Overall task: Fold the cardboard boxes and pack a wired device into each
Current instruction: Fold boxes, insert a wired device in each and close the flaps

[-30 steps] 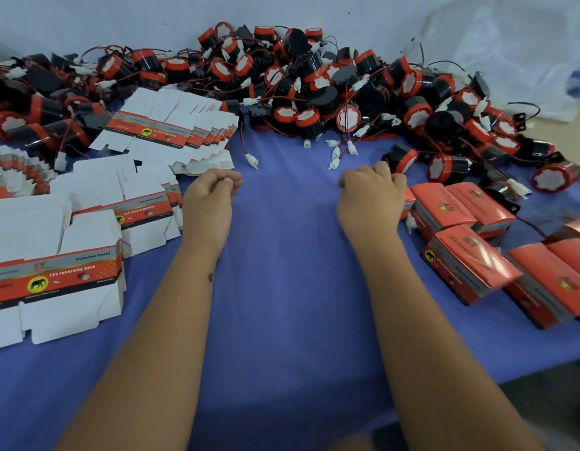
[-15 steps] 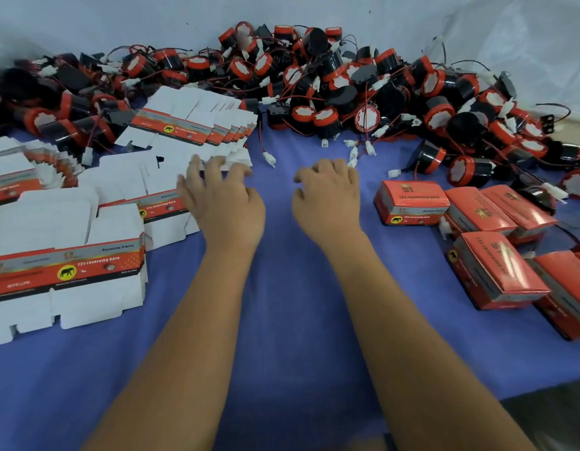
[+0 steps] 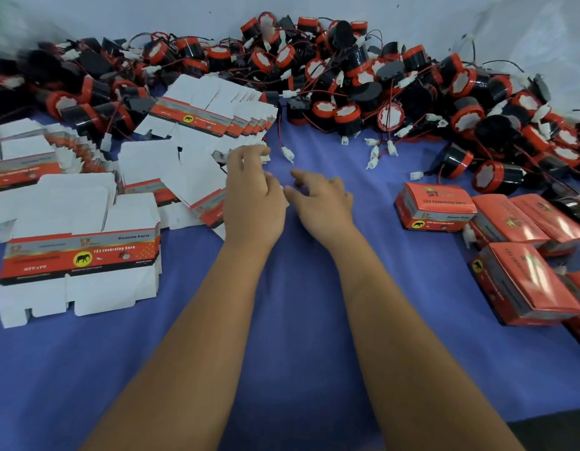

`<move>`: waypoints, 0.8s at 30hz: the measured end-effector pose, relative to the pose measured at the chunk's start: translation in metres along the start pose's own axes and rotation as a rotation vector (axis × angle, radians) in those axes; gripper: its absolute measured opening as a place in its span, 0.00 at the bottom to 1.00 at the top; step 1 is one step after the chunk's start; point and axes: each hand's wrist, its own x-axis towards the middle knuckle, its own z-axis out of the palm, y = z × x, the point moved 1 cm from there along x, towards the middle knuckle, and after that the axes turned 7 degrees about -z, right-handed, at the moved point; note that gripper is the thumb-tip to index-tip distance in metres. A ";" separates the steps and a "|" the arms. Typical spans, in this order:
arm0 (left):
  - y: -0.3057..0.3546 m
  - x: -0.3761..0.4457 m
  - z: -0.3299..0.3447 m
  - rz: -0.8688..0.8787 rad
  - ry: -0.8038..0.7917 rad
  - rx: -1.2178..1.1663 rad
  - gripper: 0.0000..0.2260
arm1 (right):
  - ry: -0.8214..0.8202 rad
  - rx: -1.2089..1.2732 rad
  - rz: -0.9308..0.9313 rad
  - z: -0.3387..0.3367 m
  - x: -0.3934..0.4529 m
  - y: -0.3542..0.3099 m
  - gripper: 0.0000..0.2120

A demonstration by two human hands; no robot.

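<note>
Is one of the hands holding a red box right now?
No, the left hand and right hand hold no box; the folded red boxes lie apart on the blue cloth.

Hands: two are seen, the left hand (image 3: 251, 203) and the right hand (image 3: 321, 203).
Folded boxes (image 3: 435, 206): at least five are counted at the right; more are cut off by the frame edge.
Flat box stacks (image 3: 80, 255): about five are made out at the left.
Wired devices (image 3: 347, 113): several dozen are heaped; an exact count cannot be given.
</note>
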 end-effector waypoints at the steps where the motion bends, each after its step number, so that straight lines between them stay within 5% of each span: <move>1: -0.002 0.001 0.001 -0.032 0.039 0.111 0.18 | -0.025 -0.060 -0.022 0.001 0.000 -0.001 0.23; 4: -0.008 0.004 0.004 -0.163 -0.020 0.373 0.19 | -0.064 -0.221 -0.108 0.004 -0.003 -0.003 0.22; 7: -0.007 0.006 0.004 -0.170 -0.043 0.194 0.15 | -0.051 -0.141 -0.130 0.004 -0.005 -0.005 0.15; 11: 0.000 0.004 -0.005 -0.115 0.097 -0.244 0.12 | 0.068 0.354 -0.009 -0.005 -0.008 -0.008 0.06; 14: -0.003 0.006 -0.008 -0.040 0.149 -0.158 0.12 | 0.274 0.728 0.092 -0.014 -0.009 -0.007 0.07; 16: -0.006 0.009 -0.004 -0.046 0.028 0.036 0.16 | 0.386 0.864 0.166 -0.019 -0.009 -0.004 0.04; 19: -0.011 0.008 0.004 -0.018 -0.204 -0.012 0.27 | 0.442 1.054 0.272 -0.023 -0.008 0.001 0.02; 24: -0.015 0.007 0.007 0.015 -0.224 -0.072 0.30 | 0.407 1.136 0.274 -0.029 -0.011 0.001 0.07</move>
